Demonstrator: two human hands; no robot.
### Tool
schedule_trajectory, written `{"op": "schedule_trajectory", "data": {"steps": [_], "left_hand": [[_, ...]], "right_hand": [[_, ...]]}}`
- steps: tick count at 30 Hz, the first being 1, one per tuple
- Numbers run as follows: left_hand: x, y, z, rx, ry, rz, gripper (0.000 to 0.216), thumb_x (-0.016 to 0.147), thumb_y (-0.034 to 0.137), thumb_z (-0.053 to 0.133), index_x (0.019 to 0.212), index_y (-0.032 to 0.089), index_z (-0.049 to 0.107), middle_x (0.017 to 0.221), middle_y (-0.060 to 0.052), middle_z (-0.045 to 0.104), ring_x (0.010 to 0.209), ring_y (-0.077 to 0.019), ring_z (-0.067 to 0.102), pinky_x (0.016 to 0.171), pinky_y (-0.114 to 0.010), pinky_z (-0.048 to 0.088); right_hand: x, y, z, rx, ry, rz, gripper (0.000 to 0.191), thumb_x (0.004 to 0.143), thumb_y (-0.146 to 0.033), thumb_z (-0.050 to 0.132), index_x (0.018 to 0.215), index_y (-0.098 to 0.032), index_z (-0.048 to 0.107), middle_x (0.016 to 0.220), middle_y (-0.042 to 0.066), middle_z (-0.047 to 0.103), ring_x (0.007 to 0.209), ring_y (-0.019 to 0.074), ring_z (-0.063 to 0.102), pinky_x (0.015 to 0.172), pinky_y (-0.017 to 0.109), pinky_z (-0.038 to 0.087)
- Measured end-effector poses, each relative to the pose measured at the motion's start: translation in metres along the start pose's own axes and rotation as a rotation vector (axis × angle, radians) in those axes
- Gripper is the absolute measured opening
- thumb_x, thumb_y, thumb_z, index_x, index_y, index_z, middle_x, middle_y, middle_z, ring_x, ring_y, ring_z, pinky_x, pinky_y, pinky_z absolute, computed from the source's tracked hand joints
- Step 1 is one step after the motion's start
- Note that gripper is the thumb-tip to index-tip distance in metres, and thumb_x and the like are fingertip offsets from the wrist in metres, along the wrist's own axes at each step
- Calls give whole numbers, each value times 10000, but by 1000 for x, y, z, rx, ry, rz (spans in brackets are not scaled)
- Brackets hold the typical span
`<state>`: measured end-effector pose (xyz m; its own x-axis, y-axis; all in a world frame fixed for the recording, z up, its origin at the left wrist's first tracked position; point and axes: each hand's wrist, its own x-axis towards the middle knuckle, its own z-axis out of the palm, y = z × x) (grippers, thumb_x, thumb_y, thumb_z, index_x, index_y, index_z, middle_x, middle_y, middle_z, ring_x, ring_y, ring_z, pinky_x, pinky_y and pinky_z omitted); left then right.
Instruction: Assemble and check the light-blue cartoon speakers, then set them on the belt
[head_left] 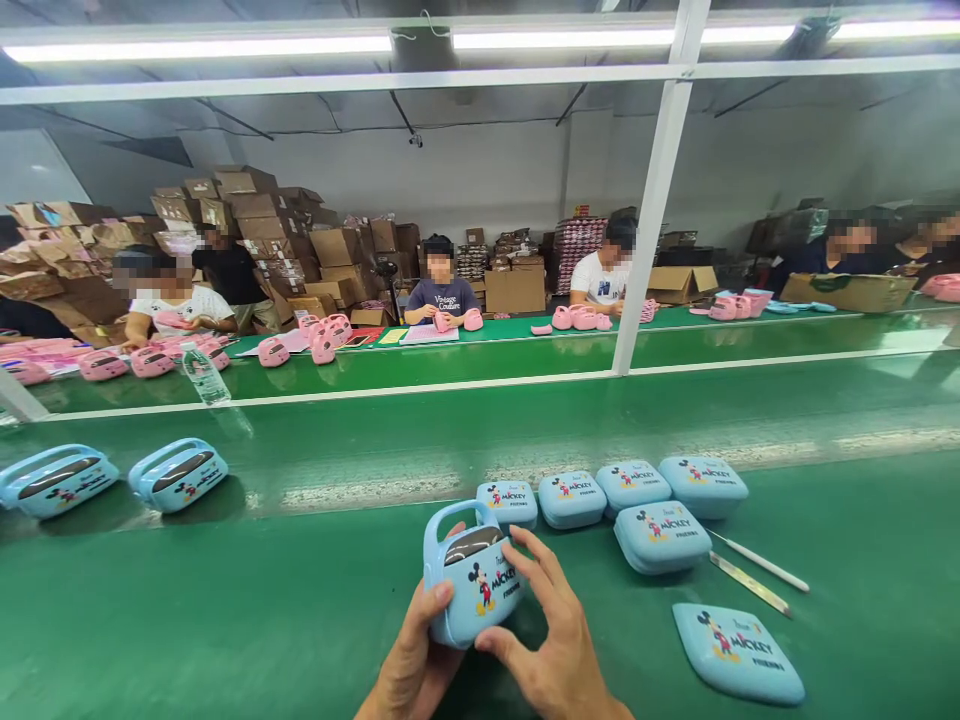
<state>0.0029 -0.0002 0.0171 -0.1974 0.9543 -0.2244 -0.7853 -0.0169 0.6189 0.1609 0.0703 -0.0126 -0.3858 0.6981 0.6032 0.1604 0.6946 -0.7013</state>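
A light blue plastic case (480, 580) with a carry handle, a dark glossy window and a Mickey print is held up, slightly tilted, above the green bench. My left hand (420, 640) wraps its left side and underside, the thumb on its front. The fingertips and thumb of my right hand (551, 630) rest on the case's right side and lower right edge, gripping it lightly. Just behind stand several blue printed cases without visible handles (664, 535). Right of my right hand lies a flat blue printed shell (739, 652).
A thin white-handled tool (765, 562) and a flat strip (750, 583) lie on the right. Two handled blue cases (178, 475) stand at left. A white post (652, 190) rises beyond. Across the bench, people work among pink cases (274, 351), a bottle (204, 375) and cartons.
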Motion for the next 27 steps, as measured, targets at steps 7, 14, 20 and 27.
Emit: {"op": "schedule_trajectory", "data": {"steps": [7, 14, 20, 27], "left_hand": [[-2, -2, -1, -17, 35, -30, 831, 827, 260, 755, 1548, 255, 342, 1190, -105, 788, 1043, -298, 747, 1079, -447, 502], [-4, 2, 4, -16, 115, -26, 655, 806, 252, 776, 1417, 179, 552, 1103, -132, 809, 1036, -324, 747, 1010, -463, 555], [-10, 2, 13, 134, -28, 52, 759, 621, 302, 920, 1319, 201, 642, 1098, -131, 808, 1024, -341, 737, 847, -387, 597], [-1, 0, 12, 87, 279, 126, 457, 680, 347, 885, 1076, 167, 746, 952, -85, 836, 923, -285, 762, 871, -358, 604]], "right_hand": [[3, -5, 2, 36, 80, 4, 719, 671, -493, 881, 1282, -275, 571, 1340, 89, 635, 1203, 285, 653, 999, 393, 591], [1, -6, -7, 51, -11, -68, 648, 788, -286, 754, 1392, -259, 522, 1426, 119, 552, 1291, 318, 577, 1064, 471, 547], [8, 1, -11, 38, 14, 19, 581, 781, -234, 773, 1325, -297, 578, 1326, 84, 605, 1200, 270, 637, 1009, 407, 585], [2, -10, -7, 79, -71, -46, 611, 783, -209, 726, 1368, -269, 561, 1200, 101, 597, 1081, 255, 638, 947, 416, 601]]}}
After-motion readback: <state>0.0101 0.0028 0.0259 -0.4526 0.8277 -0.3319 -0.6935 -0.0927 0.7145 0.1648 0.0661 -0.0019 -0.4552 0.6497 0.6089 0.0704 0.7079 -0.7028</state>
